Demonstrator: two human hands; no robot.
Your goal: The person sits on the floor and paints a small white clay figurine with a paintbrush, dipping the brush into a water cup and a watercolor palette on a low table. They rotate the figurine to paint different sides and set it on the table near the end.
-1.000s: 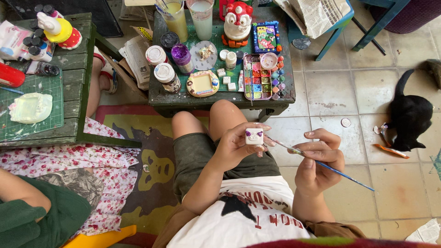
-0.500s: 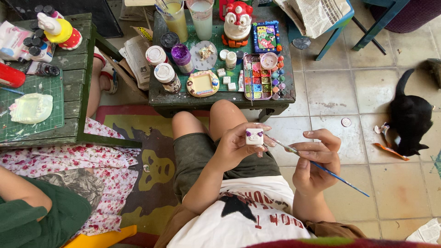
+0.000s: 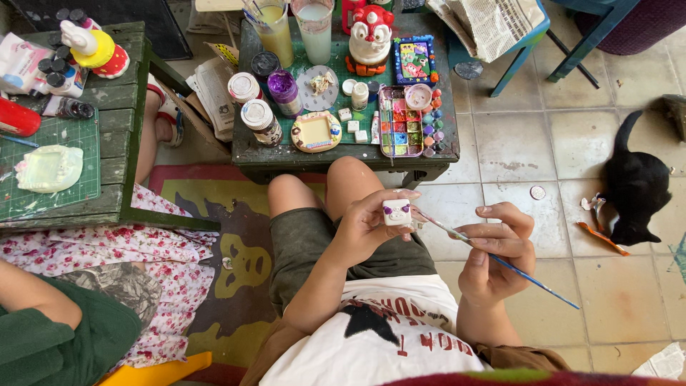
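Sitting pinched between thumb and fingertips of the left hand (image 3: 364,227), a small white figurine (image 3: 396,212) with purple marks is held up above the person's bare knees, its painted face turned toward the camera. That grip is narrow and closed around the piece. Just right of it, the right hand (image 3: 496,254) has its grip closed on a thin blue-handled paintbrush (image 3: 500,261), whose tip touches or nearly touches the figurine's right edge. Beyond the knees stands a dark green worktop (image 3: 250,154) bearing a paint palette (image 3: 404,121), jars and a small picture frame (image 3: 316,131). A black cat (image 3: 632,189) lies on the tiled floor at right.
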